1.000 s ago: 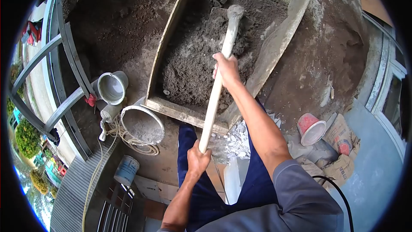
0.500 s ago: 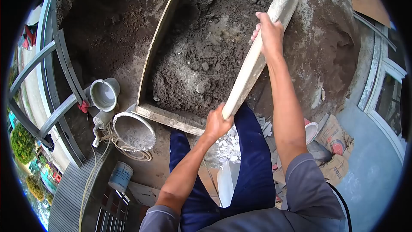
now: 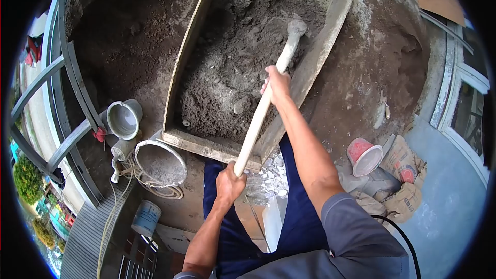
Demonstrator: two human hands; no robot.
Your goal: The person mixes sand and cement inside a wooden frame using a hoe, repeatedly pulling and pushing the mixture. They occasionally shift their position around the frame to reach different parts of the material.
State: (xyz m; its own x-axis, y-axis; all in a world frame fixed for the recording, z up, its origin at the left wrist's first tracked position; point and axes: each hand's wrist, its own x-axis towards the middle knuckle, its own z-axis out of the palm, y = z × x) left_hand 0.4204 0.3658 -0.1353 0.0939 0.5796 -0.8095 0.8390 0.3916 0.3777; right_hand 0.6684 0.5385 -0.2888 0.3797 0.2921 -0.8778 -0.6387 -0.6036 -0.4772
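A long pale wooden handle belongs to a hoe (image 3: pixel 261 113), which slants across a wooden trough (image 3: pixel 212 150). My left hand (image 3: pixel 230 183) is wrapped round the handle's near end, just outside the trough's front board. Farther up, my right hand (image 3: pixel 278 87) grips the same handle over the trough. The hoe's crusted head end rests in the grey, lumpy mortar mix (image 3: pixel 222 77), and its blade is hidden there. Loose damp mix with a few stones fills much of the trough.
Left of the trough stand a grey bucket (image 3: pixel 124 120), a wider mortar-stained bucket (image 3: pixel 178 168) and a coiled hose (image 3: pixel 160 190). A red bucket (image 3: pixel 364 156) and torn paper sacks (image 3: pixel 403 168) lie at right. Metal framing (image 3: pixel 77 80) borders the left side.
The hoe and both hands have moved left and toward me. Its head has come from beyond the trough's right side down into the mix. Both hands keep their grip.
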